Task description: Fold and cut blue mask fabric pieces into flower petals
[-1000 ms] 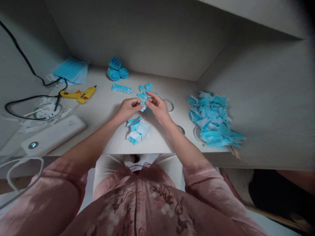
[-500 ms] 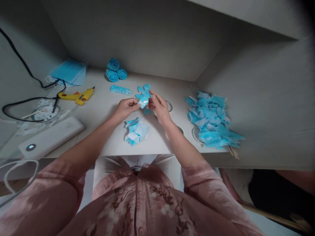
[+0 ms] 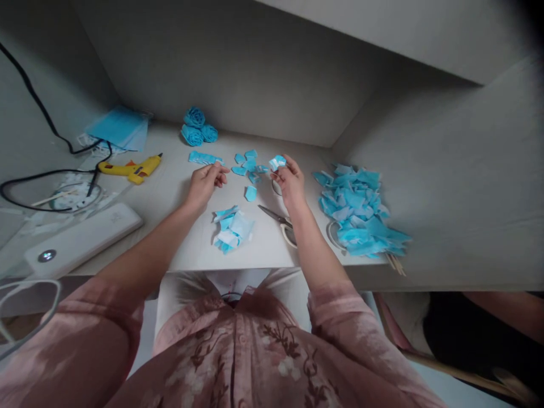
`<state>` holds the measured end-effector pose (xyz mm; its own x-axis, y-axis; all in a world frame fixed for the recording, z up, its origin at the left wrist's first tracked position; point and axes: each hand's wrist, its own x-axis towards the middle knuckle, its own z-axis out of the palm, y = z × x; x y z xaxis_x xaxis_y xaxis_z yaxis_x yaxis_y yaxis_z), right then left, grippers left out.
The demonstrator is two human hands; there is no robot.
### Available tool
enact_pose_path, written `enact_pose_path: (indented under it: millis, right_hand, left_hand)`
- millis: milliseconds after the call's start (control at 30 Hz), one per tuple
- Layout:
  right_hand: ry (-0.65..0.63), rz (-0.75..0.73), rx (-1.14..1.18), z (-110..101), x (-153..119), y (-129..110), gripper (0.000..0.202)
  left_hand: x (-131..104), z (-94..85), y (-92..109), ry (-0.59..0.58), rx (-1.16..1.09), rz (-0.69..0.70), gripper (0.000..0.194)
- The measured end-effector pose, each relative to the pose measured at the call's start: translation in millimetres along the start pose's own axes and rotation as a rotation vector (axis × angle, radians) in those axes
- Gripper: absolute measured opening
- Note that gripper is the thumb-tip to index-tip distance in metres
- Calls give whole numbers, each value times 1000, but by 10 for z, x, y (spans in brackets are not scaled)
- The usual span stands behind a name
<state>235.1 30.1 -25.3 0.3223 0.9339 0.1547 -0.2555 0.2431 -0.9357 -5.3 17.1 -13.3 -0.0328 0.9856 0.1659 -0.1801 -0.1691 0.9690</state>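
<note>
Holding up a small folded blue piece [image 3: 277, 163], the right hand [image 3: 289, 181] grasps it between thumb and fingers above the worktop [image 3: 272, 255]. The piece sits at the fingertips, to their left, with most of its face uncovered. It looks like thin sheet material, so it should be very light, soft and easily creased, perhaps a little slippery; its folded edge seems the best place to take hold, with a gentle pinch. The left hand [image 3: 204, 186] is well apart from it, its fingers loosely curled with nothing visible in them, beside the right end of a row of folded blue strips [image 3: 204, 158]; whether they touch the row is unclear. Between the hands lies a cluster of small blue pieces [image 3: 250, 162], with a single blue piece [image 3: 250, 194] just nearer the person. Scissors [image 3: 275, 215] lie partly behind the right forearm.
</note>
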Motion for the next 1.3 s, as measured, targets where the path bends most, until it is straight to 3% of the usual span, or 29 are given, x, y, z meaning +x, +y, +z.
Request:
enact_pose_path:
  millis: [200, 400, 567, 667, 867, 1033, 1300]
  right_hand:
    - [-17, 69, -87, 24, 1, 75, 43]
    - [-285, 144, -469, 161, 117, 209, 59]
    - [-279, -137, -833, -106, 225, -133, 54]
    - [-408, -197, -993, -403, -59, -463, 54]
    - [-782, -208, -1464, -856, -1047, -862, 44]
    - [-733, -288, -1565, -937, -1397, -793, 50]
    - [-617, -369, -1530, -825, -1117, -534, 39]
  left_hand:
    - [33, -9, 55, 66, -43, -44, 44]
    - [41, -1, 39, 75, -40, -80, 39]
    - [23, 13, 31, 38, -34, -89, 39]
    - [22, 11, 14, 31, -31, -73, 41]
    - [-1, 31, 3, 18, -26, -53, 42]
    - [-16, 36, -18, 5, -5, -59, 39]
    - [-26, 40, -27, -6, 11, -54, 40]
